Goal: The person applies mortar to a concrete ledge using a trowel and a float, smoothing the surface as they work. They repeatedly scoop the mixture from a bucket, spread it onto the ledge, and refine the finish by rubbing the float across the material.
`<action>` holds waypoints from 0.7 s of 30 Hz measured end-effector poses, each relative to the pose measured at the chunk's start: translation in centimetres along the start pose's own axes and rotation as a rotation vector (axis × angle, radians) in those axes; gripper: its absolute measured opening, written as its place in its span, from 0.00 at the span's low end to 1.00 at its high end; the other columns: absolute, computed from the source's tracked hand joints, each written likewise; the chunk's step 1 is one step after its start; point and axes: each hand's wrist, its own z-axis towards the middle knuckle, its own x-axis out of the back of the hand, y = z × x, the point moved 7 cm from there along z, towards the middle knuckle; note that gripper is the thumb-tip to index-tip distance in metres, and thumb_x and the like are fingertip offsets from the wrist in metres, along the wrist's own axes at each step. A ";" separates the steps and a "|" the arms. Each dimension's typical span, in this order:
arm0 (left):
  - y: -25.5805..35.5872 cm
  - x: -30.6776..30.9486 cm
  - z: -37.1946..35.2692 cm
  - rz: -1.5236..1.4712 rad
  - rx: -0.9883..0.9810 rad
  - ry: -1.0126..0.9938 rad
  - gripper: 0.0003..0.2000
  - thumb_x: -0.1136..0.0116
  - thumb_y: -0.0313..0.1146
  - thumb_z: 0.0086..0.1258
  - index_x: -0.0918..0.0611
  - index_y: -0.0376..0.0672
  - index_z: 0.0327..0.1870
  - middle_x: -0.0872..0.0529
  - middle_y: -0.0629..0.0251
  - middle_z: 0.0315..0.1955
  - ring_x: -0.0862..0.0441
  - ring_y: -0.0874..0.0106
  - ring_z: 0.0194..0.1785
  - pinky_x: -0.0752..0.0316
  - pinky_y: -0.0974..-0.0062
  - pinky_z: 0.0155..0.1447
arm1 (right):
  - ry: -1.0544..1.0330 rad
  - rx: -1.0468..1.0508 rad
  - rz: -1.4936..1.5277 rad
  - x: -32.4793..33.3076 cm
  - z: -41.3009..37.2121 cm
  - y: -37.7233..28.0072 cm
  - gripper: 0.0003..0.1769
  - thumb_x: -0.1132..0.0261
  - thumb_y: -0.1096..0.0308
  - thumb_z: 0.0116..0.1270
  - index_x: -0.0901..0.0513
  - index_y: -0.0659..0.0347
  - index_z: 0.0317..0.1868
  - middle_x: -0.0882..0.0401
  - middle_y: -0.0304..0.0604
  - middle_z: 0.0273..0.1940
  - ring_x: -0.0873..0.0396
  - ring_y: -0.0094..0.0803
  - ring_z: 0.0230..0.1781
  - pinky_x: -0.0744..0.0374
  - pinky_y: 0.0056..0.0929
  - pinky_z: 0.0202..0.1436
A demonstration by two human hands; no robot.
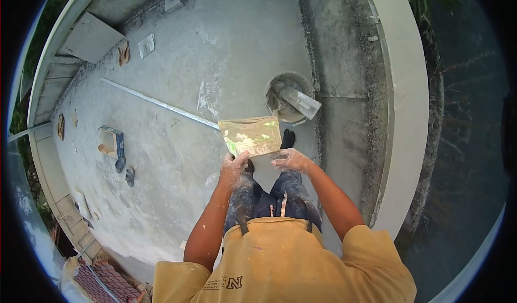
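A flat, rectangular, tan packet (250,129) with pale and green patches is held up in front of my legs. My left hand (235,165) is closed on its lower left corner, thumb on the near face. At the lower right corner, my right hand (293,160) grips it with bent fingers; part of that grip is hidden. Both hands are dusted with whitish powder. Just beyond the packet stands a round bucket (267,95) with grey mix on its inside. A wide flat metal blade (302,102) leans out over the bucket's right rim.
A long straight metal bar (156,102) lies across the grey floor. To the left are an open cardboard box (111,142) and a pair of dark shoes (130,176). A low wall (406,114) curves along the right. A flat panel (92,37) leans at the far left.
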 end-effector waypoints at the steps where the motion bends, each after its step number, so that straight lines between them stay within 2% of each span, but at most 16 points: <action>1: -0.3 1.2 1.2 0.030 0.007 0.047 0.22 0.34 0.39 0.64 0.24 0.35 0.53 0.18 0.65 0.41 0.20 0.74 0.43 0.25 0.77 0.46 | 0.187 0.032 -0.154 3.5 1.9 1.2 0.19 0.32 0.63 0.63 0.19 0.62 0.52 0.16 0.45 0.46 0.18 0.36 0.48 0.22 0.34 0.50; 2: -0.6 1.8 2.3 0.005 0.024 0.067 0.22 0.35 0.40 0.65 0.25 0.37 0.54 0.19 0.65 0.43 0.21 0.74 0.45 0.26 0.74 0.49 | 0.372 0.065 -0.310 7.0 3.6 2.4 0.18 0.33 0.63 0.63 0.18 0.64 0.50 0.15 0.46 0.44 0.17 0.36 0.47 0.21 0.34 0.51; 4: -1.0 2.7 5.1 -0.042 0.046 0.100 0.22 0.36 0.41 0.66 0.27 0.41 0.55 0.20 0.66 0.46 0.24 0.73 0.51 0.27 0.69 0.54 | 0.598 -0.024 -0.399 13.7 7.1 5.2 0.19 0.32 0.63 0.59 0.18 0.62 0.50 0.15 0.49 0.45 0.17 0.41 0.48 0.22 0.33 0.54; 5: -1.6 2.9 6.8 -0.079 0.050 0.041 0.24 0.39 0.42 0.68 0.29 0.41 0.60 0.23 0.64 0.54 0.26 0.69 0.58 0.30 0.59 0.61 | 0.632 -0.031 -0.466 16.2 8.3 5.0 0.21 0.32 0.63 0.60 0.19 0.61 0.52 0.17 0.50 0.48 0.19 0.43 0.50 0.23 0.34 0.56; 8: -3.0 2.5 11.0 -0.291 0.096 0.008 0.26 0.41 0.39 0.70 0.33 0.35 0.63 0.24 0.57 0.56 0.24 0.63 0.58 0.28 0.58 0.62 | 0.785 -0.034 -0.744 23.3 13.7 5.5 0.30 0.34 0.58 0.61 0.28 0.58 0.63 0.22 0.53 0.57 0.24 0.46 0.58 0.28 0.37 0.64; 10: -3.7 1.2 13.4 -0.404 0.114 -0.018 0.28 0.42 0.40 0.71 0.35 0.36 0.66 0.26 0.55 0.58 0.26 0.61 0.61 0.30 0.56 0.65 | 0.943 0.029 -1.088 26.5 17.1 5.1 0.37 0.35 0.54 0.62 0.35 0.57 0.69 0.26 0.53 0.61 0.28 0.47 0.63 0.30 0.38 0.67; 12: -4.2 0.1 15.7 -0.494 0.119 0.003 0.29 0.43 0.41 0.72 0.37 0.36 0.68 0.27 0.54 0.60 0.27 0.59 0.63 0.32 0.54 0.67 | 0.854 -0.012 -1.210 29.0 21.7 4.8 0.38 0.37 0.51 0.63 0.37 0.57 0.70 0.25 0.53 0.60 0.28 0.46 0.63 0.30 0.38 0.67; 15: -6.0 -0.9 19.0 -0.570 0.140 0.054 0.30 0.44 0.44 0.73 0.37 0.35 0.68 0.29 0.52 0.62 0.30 0.57 0.65 0.33 0.55 0.69 | 0.584 -0.298 -0.965 30.3 25.3 4.3 0.39 0.37 0.54 0.62 0.37 0.61 0.70 0.23 0.56 0.58 0.25 0.44 0.61 0.27 0.37 0.64; 18: -7.6 -0.6 21.9 -0.495 0.158 0.069 0.31 0.42 0.44 0.72 0.37 0.34 0.67 0.29 0.52 0.62 0.29 0.58 0.65 0.32 0.56 0.68 | 0.542 -0.314 -0.758 30.6 26.8 5.3 0.35 0.37 0.57 0.60 0.32 0.66 0.65 0.18 0.54 0.50 0.17 0.44 0.50 0.21 0.38 0.53; 19: -7.5 -0.7 22.2 -0.474 0.167 0.056 0.30 0.43 0.45 0.72 0.37 0.35 0.68 0.28 0.53 0.62 0.29 0.58 0.65 0.32 0.57 0.68 | 0.446 -0.302 -0.574 29.7 26.0 5.2 0.30 0.38 0.61 0.58 0.28 0.70 0.58 0.15 0.54 0.39 0.14 0.46 0.36 0.18 0.39 0.42; 21: -6.7 -1.1 23.1 -0.439 0.174 0.019 0.30 0.44 0.45 0.73 0.36 0.38 0.68 0.28 0.54 0.62 0.29 0.59 0.65 0.32 0.58 0.69 | 0.535 -0.307 -0.398 29.0 22.9 6.0 0.28 0.38 0.63 0.58 0.27 0.72 0.56 0.15 0.54 0.33 0.15 0.46 0.30 0.18 0.39 0.38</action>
